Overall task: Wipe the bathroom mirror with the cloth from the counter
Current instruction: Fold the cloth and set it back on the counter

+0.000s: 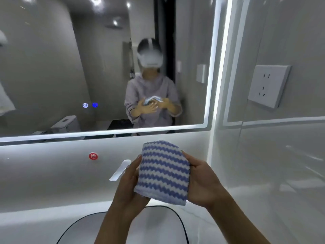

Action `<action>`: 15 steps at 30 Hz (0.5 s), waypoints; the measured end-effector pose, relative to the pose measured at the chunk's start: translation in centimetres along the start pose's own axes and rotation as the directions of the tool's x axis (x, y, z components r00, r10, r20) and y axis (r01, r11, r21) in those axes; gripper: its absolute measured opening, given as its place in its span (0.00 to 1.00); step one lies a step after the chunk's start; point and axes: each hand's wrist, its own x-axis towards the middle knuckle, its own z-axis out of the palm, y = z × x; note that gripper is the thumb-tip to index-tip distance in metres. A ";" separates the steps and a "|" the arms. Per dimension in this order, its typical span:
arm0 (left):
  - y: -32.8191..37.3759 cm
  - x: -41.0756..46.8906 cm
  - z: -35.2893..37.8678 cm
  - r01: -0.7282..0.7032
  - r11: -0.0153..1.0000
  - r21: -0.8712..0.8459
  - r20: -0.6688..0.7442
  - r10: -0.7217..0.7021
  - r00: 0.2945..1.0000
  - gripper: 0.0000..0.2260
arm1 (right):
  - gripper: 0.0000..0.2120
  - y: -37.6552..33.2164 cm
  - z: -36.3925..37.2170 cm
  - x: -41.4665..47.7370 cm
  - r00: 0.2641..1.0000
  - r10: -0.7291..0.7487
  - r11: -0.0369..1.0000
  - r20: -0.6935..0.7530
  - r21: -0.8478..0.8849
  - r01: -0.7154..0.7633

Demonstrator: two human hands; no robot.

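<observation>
Cloth (163,171), striped, gripped below mirror (52,67) at its edges by left hand (129,184) and right hand (202,180); fingers largely hidden behind cloth.

cloth (164,171) 1 | hands (126,184) (202,180) 2 | mirror (52,67) 1 | socket (269,85) 1 | lit buttons (85,105) (95,104) 2 | sticker (93,156) 1
</observation>
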 end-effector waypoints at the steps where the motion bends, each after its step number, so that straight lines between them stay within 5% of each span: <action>1: -0.2 -0.2 -0.2 0.039 0.999 -0.021 0.016 -0.039 0.999 0.19 | 0.25 0.3 0.0 -0.2 1.000 0.023 1.000 -0.013 -0.001 -0.023; 4: -0.8 -0.9 -0.4 0.066 0.998 0.024 0.063 -0.067 0.996 0.14 | 0.25 1.1 0.0 -0.7 0.994 0.073 0.997 -0.082 -0.030 -0.076; 7: -1.3 -1.8 -0.6 0.099 0.993 0.061 0.082 -0.104 0.991 0.20 | 0.26 1.4 -0.2 -1.0 0.983 0.072 0.992 -0.171 -0.088 -0.088; 15: -1.9 -2.5 -0.9 0.021 0.987 0.162 0.012 -0.023 1.000 0.18 | 0.20 1.2 -1.4 -1.8 0.958 -0.103 0.919 -0.268 -0.395 -0.012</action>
